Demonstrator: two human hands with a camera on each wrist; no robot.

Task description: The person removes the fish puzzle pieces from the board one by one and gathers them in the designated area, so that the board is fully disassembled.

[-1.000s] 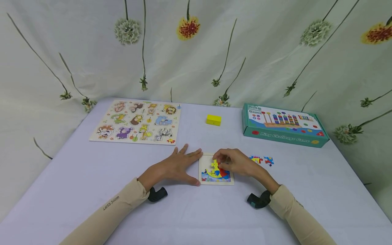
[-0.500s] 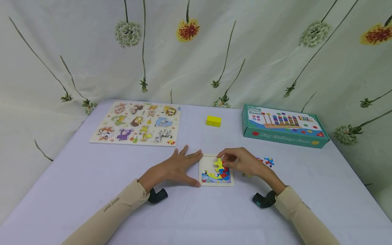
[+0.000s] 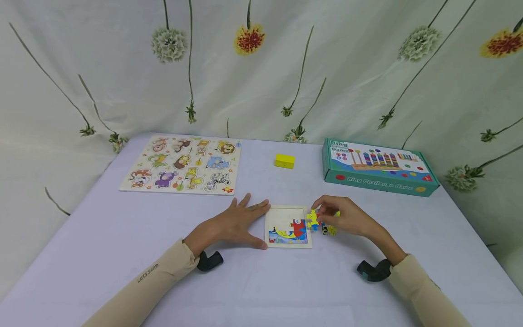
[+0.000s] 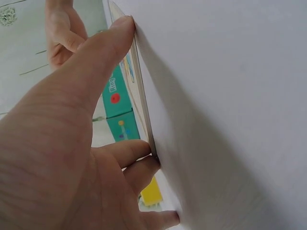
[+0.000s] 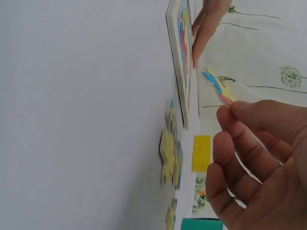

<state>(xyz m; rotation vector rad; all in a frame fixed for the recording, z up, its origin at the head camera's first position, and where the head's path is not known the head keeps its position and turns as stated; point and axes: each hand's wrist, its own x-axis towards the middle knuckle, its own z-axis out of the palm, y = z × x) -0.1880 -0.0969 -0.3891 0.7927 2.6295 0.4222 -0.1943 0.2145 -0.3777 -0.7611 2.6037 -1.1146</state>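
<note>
One yellow-blue-red jigsaw piece (image 3: 313, 219) pinched by R hand (image 3: 347, 215), raised nr right edge of pale square wooden tray (image 3: 282, 215). L hand (image 3: 239, 222), fingers spread, touches left edge. Step prob. piece transfer; next calls for gentle set-down.

Beige sleeves (image 3: 140, 284), dark "Let's Slim" lettering (image 3: 148, 273) on left one. Black elbow-shaped wrist unit (image 3: 210, 261) beside each sleeve's cuff (image 3: 187, 252).
</note>
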